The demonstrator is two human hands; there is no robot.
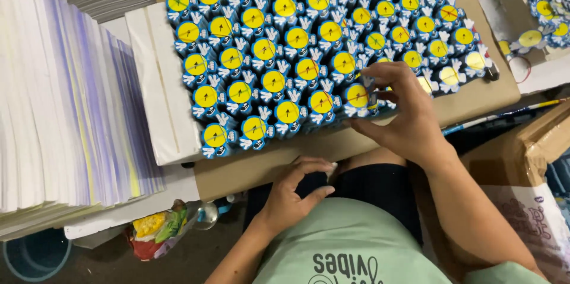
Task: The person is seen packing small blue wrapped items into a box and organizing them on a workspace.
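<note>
Green cloth of our shirt [350, 242] filled the nearest part of the view, with dark shorts [380, 186] just beyond it. Our left hand [291, 195] rested at the lap, against the near edge of the brown cardboard sheet [261, 168]; its fingers [309, 168] were curled, thumb and forefinger nearly meeting around a small pale object [331, 169] that was too hidden to identify. Left of the lap, on the floor, lay a crumpled bag of yellow and green contents [157, 227].

Our right hand [404, 115] reached over the cardboard sheet to the near row of bundles. Its fingers [380, 76] were partly closed, pinching one blue-and-yellow bundle [358, 97] at the front right of the array, thumb below and fingertips above. That bundle touched its neighbours in the row.

The array of bundles [285, 52] covered most of the cardboard: each one showed a yellow disc on blue with white winged shapes, packed in slanting rows and touching. To the left stood a tall stack of white sheets [65, 100] with violet and yellow edges. A blue pen [504, 115] lay to the right, beside a brown carton [534, 141]. Farther right, at the top corner, more loose bundles [546, 5] sat on a second board.
</note>
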